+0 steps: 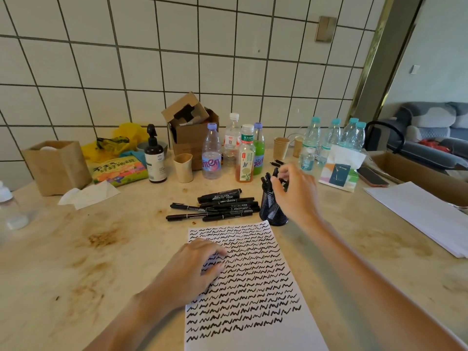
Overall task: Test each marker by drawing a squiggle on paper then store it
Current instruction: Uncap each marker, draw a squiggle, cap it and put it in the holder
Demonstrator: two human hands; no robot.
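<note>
Left hand [200, 268] lies flat, fingers relaxed, on the white squiggle-covered paper sheet [253, 287] at bottom centre. Right hand [291, 188] hovers over the black mesh pen cup [273, 211], fingertips curled round a black marker [283, 184]. Loose black markers [215, 205] lie piled left of the cup.

Soft, even daylight fills the scene, brighter toward the right side. Shadows are faint; the counter [76, 249] shows only a dull sheen and no hard glare. The wide-angle lens bows the wall tiles [126, 59] and stretches the edges. The right hand [293, 188] is slightly motion-blurred, and far corners look soft.
</note>
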